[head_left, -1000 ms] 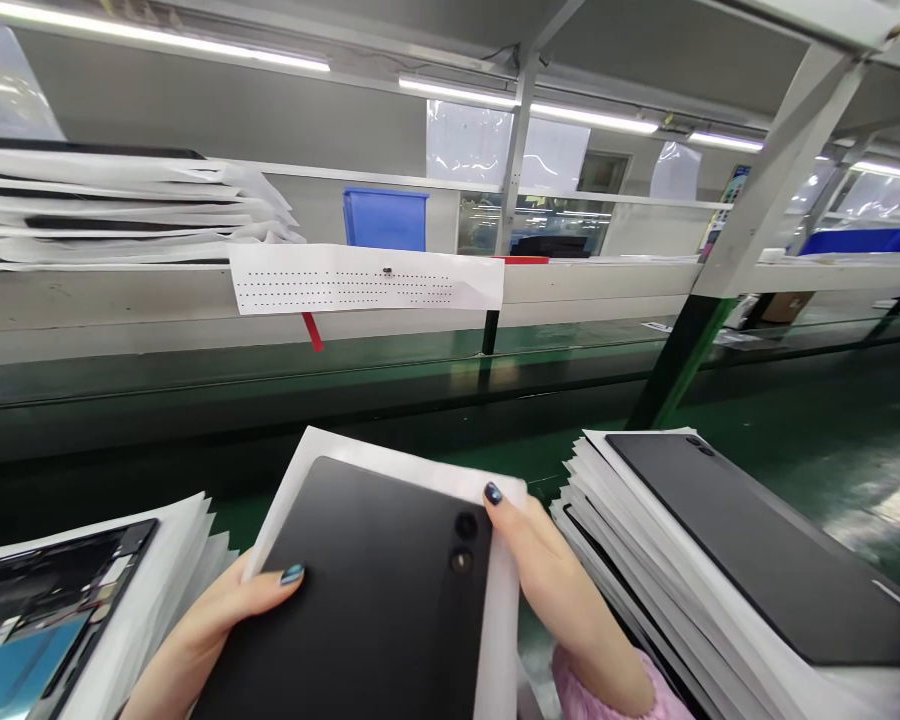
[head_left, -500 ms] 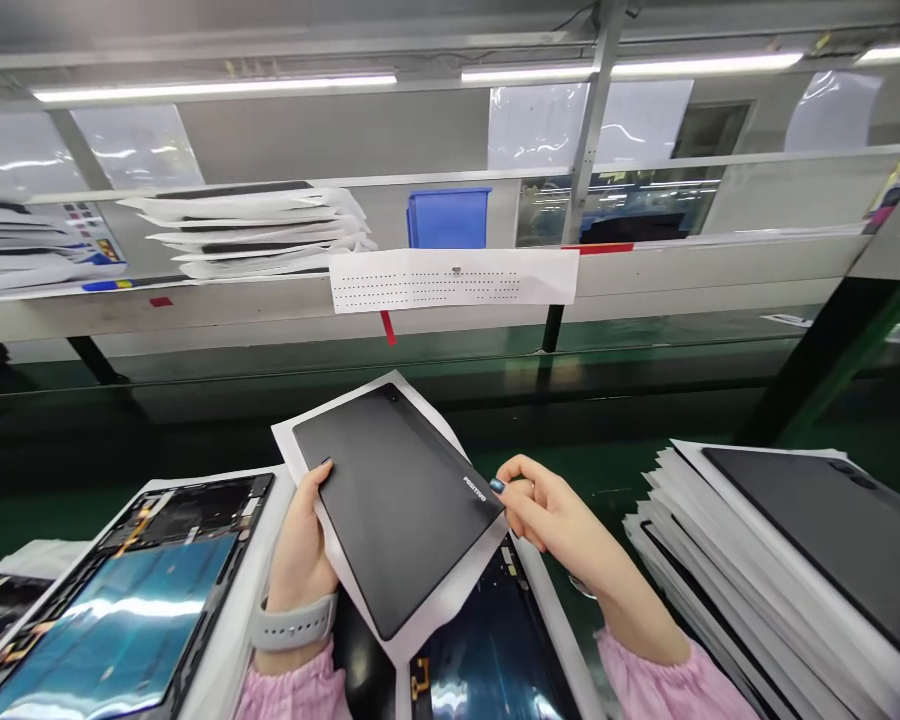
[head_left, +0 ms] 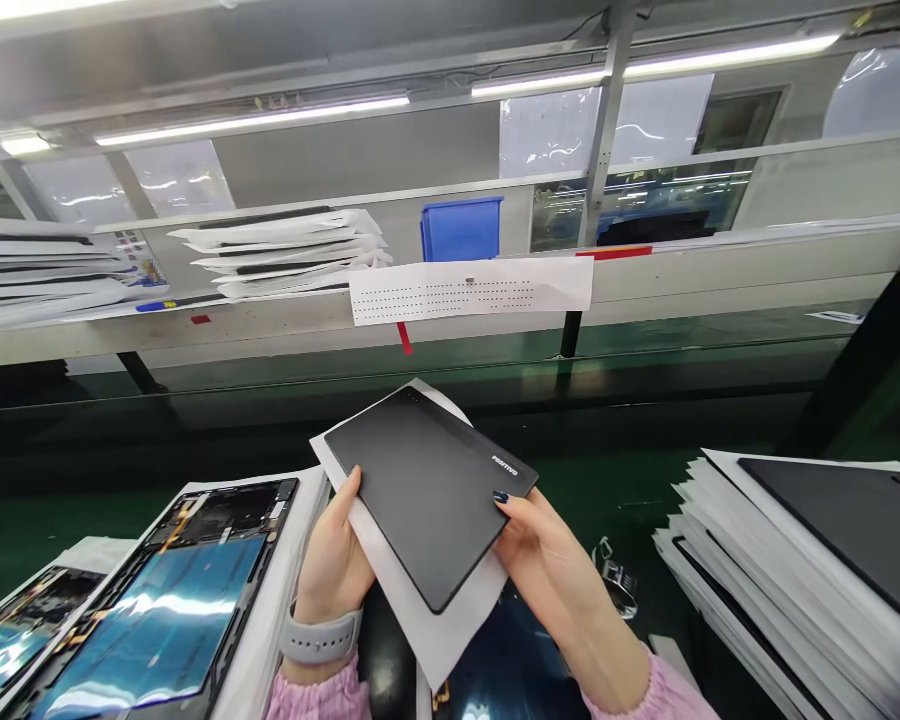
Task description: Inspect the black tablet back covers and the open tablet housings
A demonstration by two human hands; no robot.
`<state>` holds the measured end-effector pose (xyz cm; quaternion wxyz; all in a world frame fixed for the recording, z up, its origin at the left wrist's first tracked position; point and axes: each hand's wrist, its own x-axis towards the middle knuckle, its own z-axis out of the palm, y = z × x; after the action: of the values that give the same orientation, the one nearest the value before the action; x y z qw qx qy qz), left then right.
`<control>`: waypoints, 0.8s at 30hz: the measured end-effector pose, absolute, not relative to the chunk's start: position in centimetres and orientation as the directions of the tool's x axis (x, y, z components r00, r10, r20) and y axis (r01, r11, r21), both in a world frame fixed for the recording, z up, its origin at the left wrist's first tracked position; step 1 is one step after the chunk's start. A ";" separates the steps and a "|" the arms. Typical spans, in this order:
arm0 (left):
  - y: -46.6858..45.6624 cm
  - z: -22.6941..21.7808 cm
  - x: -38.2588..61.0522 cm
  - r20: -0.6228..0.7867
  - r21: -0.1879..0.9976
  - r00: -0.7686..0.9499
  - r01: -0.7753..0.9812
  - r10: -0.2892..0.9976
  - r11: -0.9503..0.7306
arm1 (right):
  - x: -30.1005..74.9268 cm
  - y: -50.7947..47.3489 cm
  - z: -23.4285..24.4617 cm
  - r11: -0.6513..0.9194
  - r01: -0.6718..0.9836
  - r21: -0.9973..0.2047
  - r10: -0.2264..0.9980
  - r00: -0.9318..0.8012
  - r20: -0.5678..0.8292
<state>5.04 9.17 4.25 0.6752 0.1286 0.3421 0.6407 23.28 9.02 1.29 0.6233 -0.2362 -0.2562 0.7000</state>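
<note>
A dark grey tablet back cover (head_left: pixel 427 490) marked POSITIVO is held up in front of me, tilted, over a white sheet (head_left: pixel 450 625). My left hand (head_left: pixel 335 560) grips the cover's left edge and the sheet, thumb on top. At the lower right corner my right hand (head_left: pixel 544 560) pinches the cover, thumb on its face and fingers hidden beneath. Under the sheet lies an opened tablet (head_left: pixel 514 660), partly covered by my hands and the sheet. To the left, another opened tablet (head_left: pixel 154 620) with a shiny blue inner surface rests on white sheets.
At right stands a stack of covers and white sheets (head_left: pixel 780 590). A metal-banded watch (head_left: pixel 616 578) lies on the green surface. Across the back runs a shelf (head_left: pixel 682 275) with sheet stacks (head_left: pixel 292 250) and a blue bin (head_left: pixel 461 230).
My right hand has gone from fingertips at the cover's corner to a fuller grip with the thumb on top. The cover has shifted right over the sheet. The camera view has turned slightly.
</note>
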 end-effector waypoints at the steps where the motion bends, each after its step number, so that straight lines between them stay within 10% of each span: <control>1: 9.2 4.1 4.9 -0.293 0.611 -0.031 -0.775 0.956 0.162 | 23.3 9.0 1.4 -0.076 -0.763 -0.642 0.997 -0.073 -0.031; 8: 10.0 3.2 3.6 -0.246 0.611 -0.051 -0.783 0.968 0.114 | 26.6 9.3 1.7 0.200 -0.650 -0.733 0.970 0.239 0.052; 11: 10.0 3.1 3.5 -0.224 0.561 -0.003 -0.818 0.975 0.126 | 27.7 9.1 1.4 0.467 -0.266 -0.843 0.878 0.257 0.404; 14: 9.4 3.5 4.1 -0.201 0.525 0.115 -0.826 0.973 0.206 | 27.3 8.6 1.6 0.838 0.228 -0.496 0.539 -0.199 0.819; 18: 8.4 4.8 5.1 -0.224 0.518 0.238 -0.792 0.945 0.323 | 25.1 7.8 2.1 0.926 0.375 -0.048 0.284 -0.606 0.743; 24: 7.9 5.5 5.2 -0.352 0.562 -0.007 -0.801 0.936 0.206 | 24.8 6.6 2.3 0.871 0.344 -0.350 0.490 -0.660 0.569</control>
<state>5.15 7.93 5.54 0.6976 0.0990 0.3407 0.6224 24.79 6.62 2.26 0.3418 -0.2306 -0.9048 0.1065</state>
